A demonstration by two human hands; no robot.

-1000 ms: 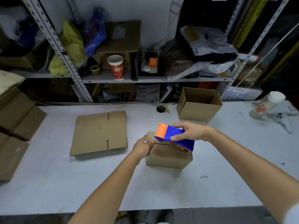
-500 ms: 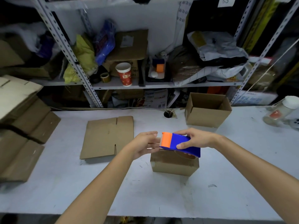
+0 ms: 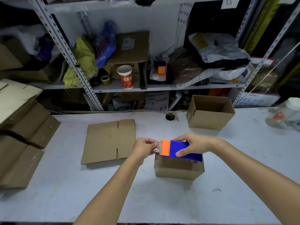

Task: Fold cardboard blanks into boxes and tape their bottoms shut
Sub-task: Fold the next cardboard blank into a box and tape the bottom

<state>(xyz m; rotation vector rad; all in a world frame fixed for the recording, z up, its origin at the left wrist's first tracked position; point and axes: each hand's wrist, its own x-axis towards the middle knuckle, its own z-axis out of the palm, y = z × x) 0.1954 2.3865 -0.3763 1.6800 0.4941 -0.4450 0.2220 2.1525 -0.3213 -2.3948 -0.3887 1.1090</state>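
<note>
— We have the right hand (image 3: 193, 145) gripping the blue tape dispenser (image 3: 180, 151) just above the box (image 3: 177, 169) at centre frame, and the left hand (image 3: 144, 146) pinching the clear tape end (image 3: 156, 149).
— If we pull it crooked, it may fold onto itself or land askew. Neither hand steadies the box, so it could slide on the table (image 3: 65, 192).
</note>
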